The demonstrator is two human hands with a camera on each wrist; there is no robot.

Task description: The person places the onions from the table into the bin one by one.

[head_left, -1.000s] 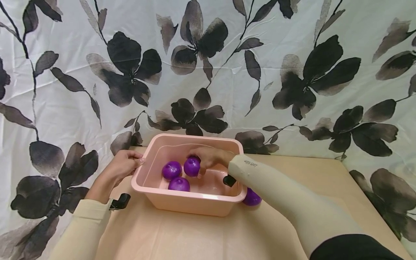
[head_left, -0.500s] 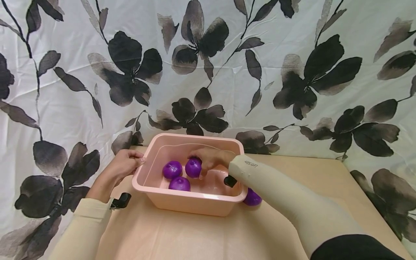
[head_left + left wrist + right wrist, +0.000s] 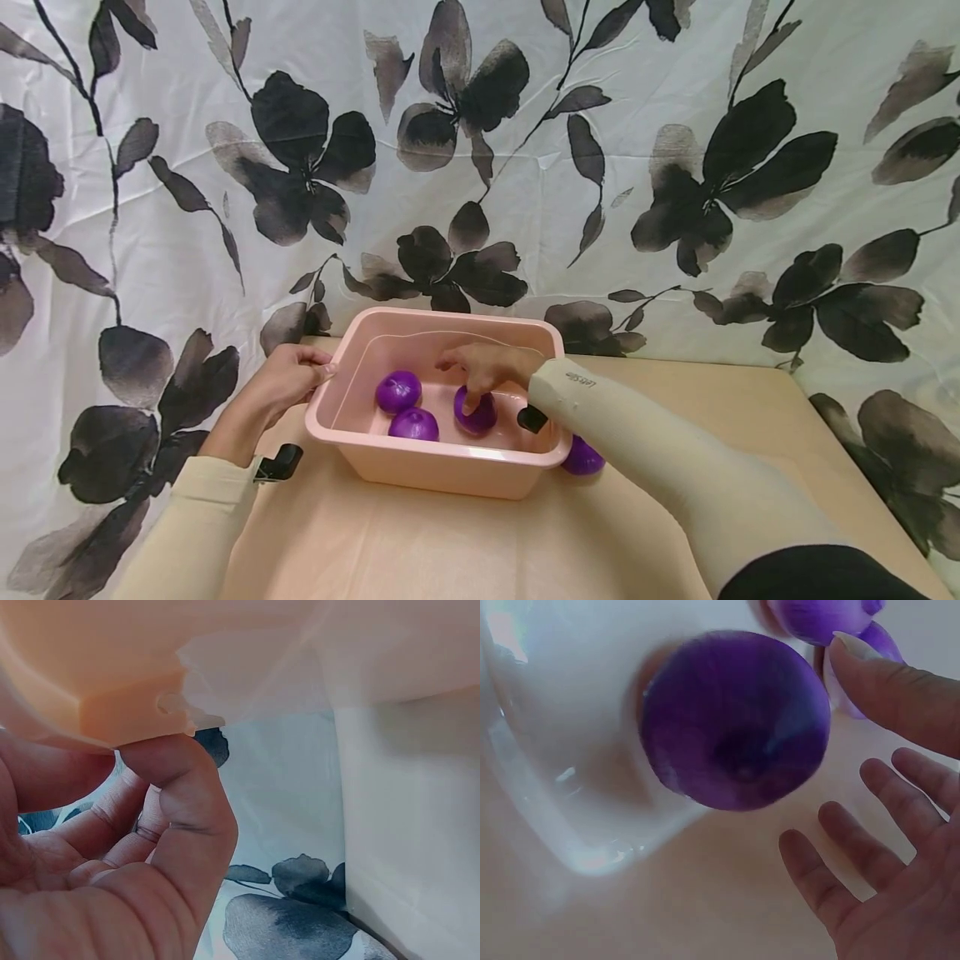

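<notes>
A pink plastic tub (image 3: 435, 473) stands on the table with several glossy purple balls, onion-like with small nubs, in and near it. My left hand (image 3: 283, 382) pinches the tub's left rim between thumb and index finger, as the left wrist view also shows. Inside the tub, my right hand (image 3: 491, 365) has its fingers spread just over one purple ball (image 3: 483, 417). In the right wrist view that ball (image 3: 731, 720) sits apart from the open fingers. Two more balls, the rear one (image 3: 397, 392) and the front one (image 3: 414, 424), lie at the tub's left.
Outside the tub's right front corner lies another purple ball (image 3: 582, 457), partly hidden by the tub and right forearm. The tan tabletop (image 3: 420, 550) extends in front and to the right. A white floral cloth (image 3: 525, 208) hangs behind the tub.
My right hand has let go of the purple ball, which now lies further right and nearer the front in the tub. The left hand keeps its pinch on the rim.
</notes>
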